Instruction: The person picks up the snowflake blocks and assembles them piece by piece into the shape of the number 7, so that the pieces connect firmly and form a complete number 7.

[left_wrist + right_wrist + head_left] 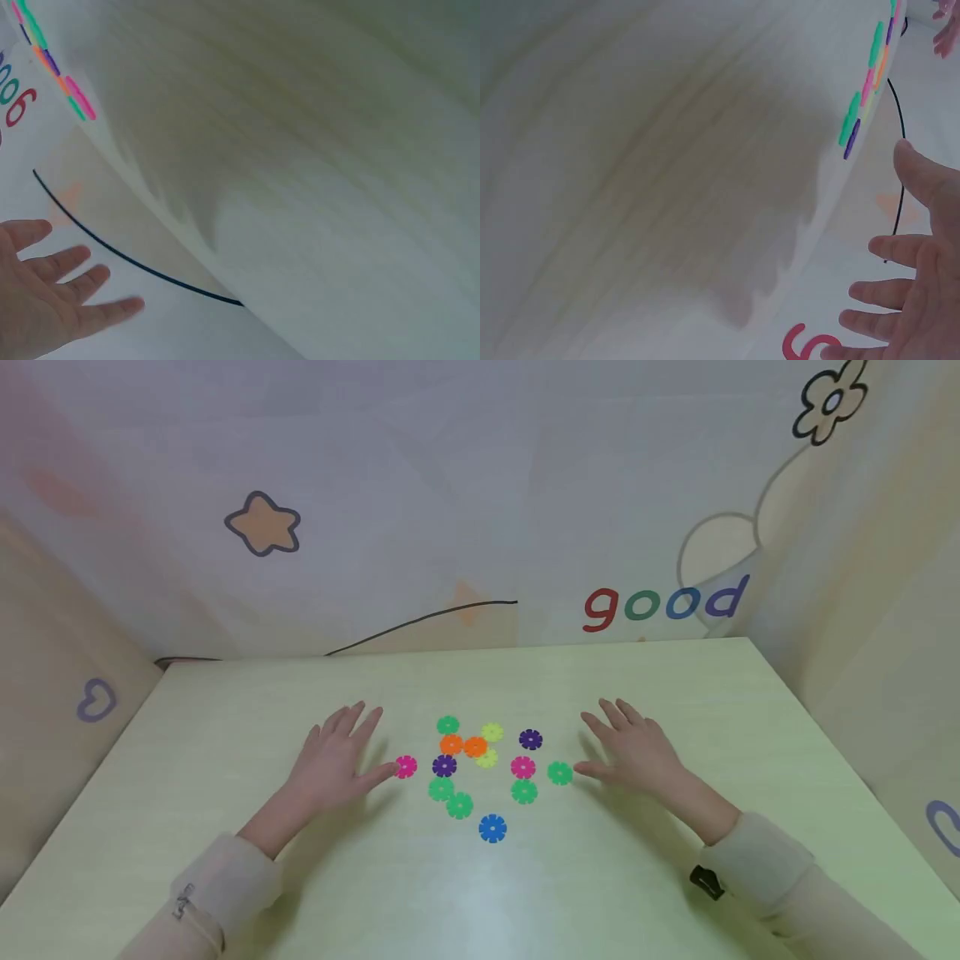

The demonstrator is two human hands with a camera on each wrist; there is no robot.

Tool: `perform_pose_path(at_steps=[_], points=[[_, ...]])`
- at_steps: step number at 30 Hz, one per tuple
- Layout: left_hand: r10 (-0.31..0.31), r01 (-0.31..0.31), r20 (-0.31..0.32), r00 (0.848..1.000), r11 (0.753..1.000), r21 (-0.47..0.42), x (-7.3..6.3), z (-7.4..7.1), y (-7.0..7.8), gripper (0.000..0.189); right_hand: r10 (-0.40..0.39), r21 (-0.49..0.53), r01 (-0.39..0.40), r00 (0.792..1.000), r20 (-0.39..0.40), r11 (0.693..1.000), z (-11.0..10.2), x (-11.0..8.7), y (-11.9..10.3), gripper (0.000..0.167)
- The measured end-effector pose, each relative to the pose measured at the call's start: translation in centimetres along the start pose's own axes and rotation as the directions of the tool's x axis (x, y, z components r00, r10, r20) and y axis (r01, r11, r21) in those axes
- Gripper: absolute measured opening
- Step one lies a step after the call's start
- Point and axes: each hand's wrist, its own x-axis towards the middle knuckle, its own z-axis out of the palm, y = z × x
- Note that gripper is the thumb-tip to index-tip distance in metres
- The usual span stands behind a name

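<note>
My left hand (333,764), fingers spread, hovers over the table left of a loose group of notched plastic discs. Its thumb tip overlaps a pink disc (406,767) in the head view. On the other side my right hand (633,747) is held with fingers apart, its thumb close to a green disc (560,773). Between the hands lie orange discs (452,744), yellow discs (492,732), purple discs (530,739), several more green ones, another pink disc (523,767) and a blue disc (492,828) nearest me. Both wrist views show bare, spread fingers holding nothing.
The pale table (360,893) is bounded by a printed curtain (420,510) at the back and both sides. Light sleeves cover both forearms, and a black tab (707,882) hangs at the right cuff.
</note>
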Motion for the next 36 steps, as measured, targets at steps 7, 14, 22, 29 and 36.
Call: perform_pose_path(at_steps=[7,14,22,29,36], points=[[0.059,-0.041,0.095,0.994,0.983,-0.178,1.2,0.7,-0.6,0.063,-0.050,0.149,0.045,0.998,0.027,0.988,0.6,1.1,-0.6,0.055],[0.131,-0.068,0.183,0.974,0.947,-0.315,2.2,1.8,-1.4,0.046,-0.081,0.342,0.048,0.993,0.084,0.939,1.2,1.8,-1.0,0.036],[0.084,0.020,0.289,0.954,0.941,-0.339,3.3,2.0,-1.1,0.040,-0.070,0.363,0.019,0.989,0.128,0.932,1.3,2.0,-1.8,0.030],[0.080,0.016,0.303,0.950,0.954,-0.301,3.7,2.2,-0.7,0.027,-0.067,0.401,0.007,0.988,0.136,0.916,1.4,2.3,-2.1,0.025],[0.051,0.078,0.345,0.937,0.933,-0.350,3.9,2.2,0.1,0.020,-0.066,0.508,-0.025,0.985,0.160,0.861,1.5,2.4,-1.9,0.023]])
